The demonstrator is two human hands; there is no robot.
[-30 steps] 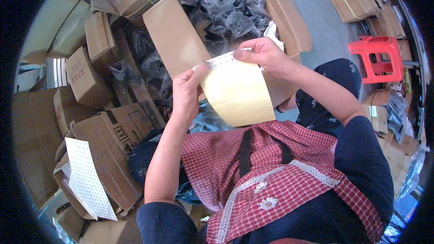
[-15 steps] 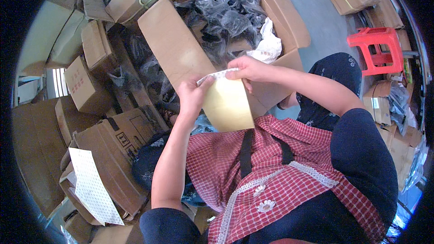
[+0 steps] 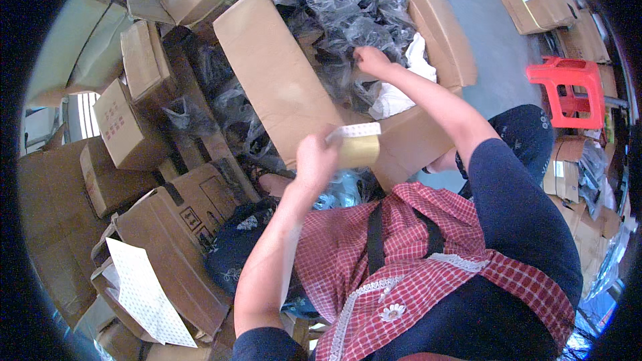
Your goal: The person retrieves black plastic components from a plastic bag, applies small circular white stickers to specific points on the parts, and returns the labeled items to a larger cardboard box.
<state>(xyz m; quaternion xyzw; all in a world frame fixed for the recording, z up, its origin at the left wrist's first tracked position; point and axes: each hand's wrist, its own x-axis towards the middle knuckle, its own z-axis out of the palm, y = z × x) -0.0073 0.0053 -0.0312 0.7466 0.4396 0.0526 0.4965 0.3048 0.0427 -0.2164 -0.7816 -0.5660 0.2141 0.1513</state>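
My left hand [image 3: 316, 162] is closed on a sheet of stickers [image 3: 359, 150], yellowish on one face with a white dotted strip folded over at its top. It hangs in front of the near flap of an open cardboard box [image 3: 267, 60]. My right hand [image 3: 372, 62] is over that box with its fingers curled in; whether something small is between the fingertips is too small to tell. Below and around it, several dark items in clear plastic bags [image 3: 354, 17] fill the box. A crumpled white bag [image 3: 394, 97] lies at the box's right side, beneath my right forearm.
At the lower left, a white dotted sheet [image 3: 147, 294] rests on a brown carton [image 3: 174, 261]. Stacked cartons [image 3: 134, 120] line the left side. A red plastic stool [image 3: 568, 90] stands at the right, near another carton [image 3: 535, 0].
My right hand has let go of the sheet and moved up over the bagged items. My left hand keeps the sheet, now lower and turned. The view has shifted slightly.
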